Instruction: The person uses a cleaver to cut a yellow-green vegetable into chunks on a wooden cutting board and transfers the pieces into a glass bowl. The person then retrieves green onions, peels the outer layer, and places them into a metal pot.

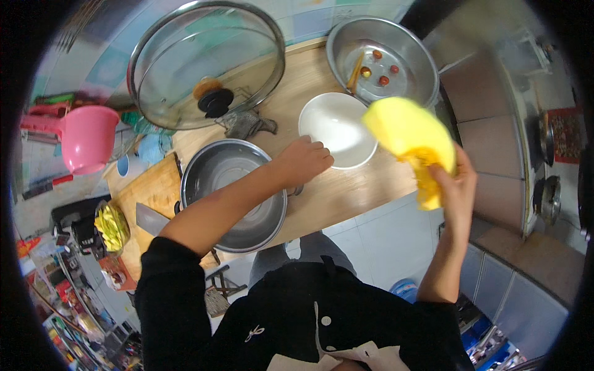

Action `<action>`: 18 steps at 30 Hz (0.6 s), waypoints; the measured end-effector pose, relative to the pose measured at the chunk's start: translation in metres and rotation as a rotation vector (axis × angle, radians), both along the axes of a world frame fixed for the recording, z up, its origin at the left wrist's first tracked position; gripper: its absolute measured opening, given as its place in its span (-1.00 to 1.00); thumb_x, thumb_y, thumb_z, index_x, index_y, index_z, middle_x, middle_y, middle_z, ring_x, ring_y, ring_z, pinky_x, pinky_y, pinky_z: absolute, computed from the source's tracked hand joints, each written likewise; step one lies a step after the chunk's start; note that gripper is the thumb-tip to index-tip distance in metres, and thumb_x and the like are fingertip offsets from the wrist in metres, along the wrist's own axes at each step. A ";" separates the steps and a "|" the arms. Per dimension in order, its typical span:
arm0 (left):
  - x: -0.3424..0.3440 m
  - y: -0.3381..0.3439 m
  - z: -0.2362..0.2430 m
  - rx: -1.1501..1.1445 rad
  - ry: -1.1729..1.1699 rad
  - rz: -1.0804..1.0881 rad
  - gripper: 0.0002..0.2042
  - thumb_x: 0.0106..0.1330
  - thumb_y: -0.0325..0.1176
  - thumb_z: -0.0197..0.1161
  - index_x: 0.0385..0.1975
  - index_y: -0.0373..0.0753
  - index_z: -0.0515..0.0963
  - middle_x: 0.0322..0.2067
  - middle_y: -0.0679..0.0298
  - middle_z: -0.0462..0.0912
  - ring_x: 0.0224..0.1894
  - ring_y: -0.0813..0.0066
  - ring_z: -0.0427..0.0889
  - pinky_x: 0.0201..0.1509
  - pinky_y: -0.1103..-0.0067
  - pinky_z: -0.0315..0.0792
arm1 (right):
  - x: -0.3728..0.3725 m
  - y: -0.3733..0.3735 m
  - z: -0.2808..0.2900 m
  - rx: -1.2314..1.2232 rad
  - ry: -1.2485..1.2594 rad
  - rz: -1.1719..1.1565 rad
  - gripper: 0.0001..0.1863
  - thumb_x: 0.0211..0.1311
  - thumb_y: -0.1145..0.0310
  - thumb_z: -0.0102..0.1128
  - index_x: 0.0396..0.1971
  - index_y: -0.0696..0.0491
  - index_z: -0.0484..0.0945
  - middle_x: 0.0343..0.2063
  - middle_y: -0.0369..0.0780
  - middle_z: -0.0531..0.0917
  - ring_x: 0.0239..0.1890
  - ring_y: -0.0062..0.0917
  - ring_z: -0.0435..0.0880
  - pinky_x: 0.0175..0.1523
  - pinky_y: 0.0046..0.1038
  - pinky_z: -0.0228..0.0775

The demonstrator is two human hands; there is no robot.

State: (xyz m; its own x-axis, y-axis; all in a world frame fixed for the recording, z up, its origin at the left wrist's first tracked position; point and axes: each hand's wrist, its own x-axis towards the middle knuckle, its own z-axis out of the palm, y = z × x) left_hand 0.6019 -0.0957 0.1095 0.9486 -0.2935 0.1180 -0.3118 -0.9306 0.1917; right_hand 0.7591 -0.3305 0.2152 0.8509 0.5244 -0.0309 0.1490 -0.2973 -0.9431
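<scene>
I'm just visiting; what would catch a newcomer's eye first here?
Probably the bright yellow chunk, apparently pumpkin, held up in the right hand, right of the white bowl. Next comes the big glass lid near the tiled wall, upper left. Then the pink dipper, at the far left.
</scene>
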 end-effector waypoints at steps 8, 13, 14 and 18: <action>-0.028 0.011 -0.035 -0.085 -0.084 0.192 -0.70 0.14 -0.22 0.15 -0.17 -0.21 0.53 -0.26 0.28 0.52 -0.06 0.39 0.46 0.31 0.30 0.01 | -0.038 0.085 -0.068 -0.555 -0.372 0.148 -0.53 -0.08 0.44 0.19 -0.06 0.12 0.44 -0.27 0.01 0.59 -0.21 -0.17 0.59 -0.09 -0.25 0.38; -0.119 0.001 0.011 -0.379 -0.041 0.513 -0.69 0.13 -0.30 0.19 -0.11 -0.18 0.49 -0.21 0.20 0.54 -0.10 0.27 0.49 0.22 0.26 0.20 | -0.052 0.124 -0.086 -0.762 -0.530 0.186 -0.49 -0.05 0.39 0.20 0.00 0.07 0.42 -0.19 -0.06 0.58 -0.13 -0.20 0.55 -0.06 -0.22 0.39; -0.146 0.000 0.016 -0.401 -0.114 0.586 -0.70 0.14 -0.31 0.18 -0.11 -0.17 0.49 -0.22 0.21 0.54 -0.12 0.27 0.51 0.21 0.28 0.22 | -0.053 0.127 -0.088 -0.807 -0.565 0.188 -0.49 -0.05 0.38 0.20 0.01 0.06 0.42 -0.16 -0.07 0.58 -0.11 -0.21 0.54 -0.05 -0.23 0.39; -0.246 -0.004 0.025 -0.433 -0.181 1.082 -0.83 0.12 -0.48 0.16 -0.28 -0.28 0.57 -0.33 0.15 0.57 -0.22 0.18 0.54 0.02 0.34 0.37 | -0.050 0.127 -0.097 -0.643 -0.682 0.218 -0.48 -0.03 0.34 0.24 0.01 0.08 0.42 -0.13 0.00 0.56 -0.07 -0.19 0.54 -0.07 -0.23 0.38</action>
State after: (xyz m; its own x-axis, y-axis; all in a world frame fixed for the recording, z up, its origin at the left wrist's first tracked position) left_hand 0.3556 -0.1001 0.1349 0.6379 0.7514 0.1686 0.5447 -0.5950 0.5909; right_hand 0.7092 -0.2035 0.1179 0.6782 0.7284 0.0978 0.7180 -0.6284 -0.2993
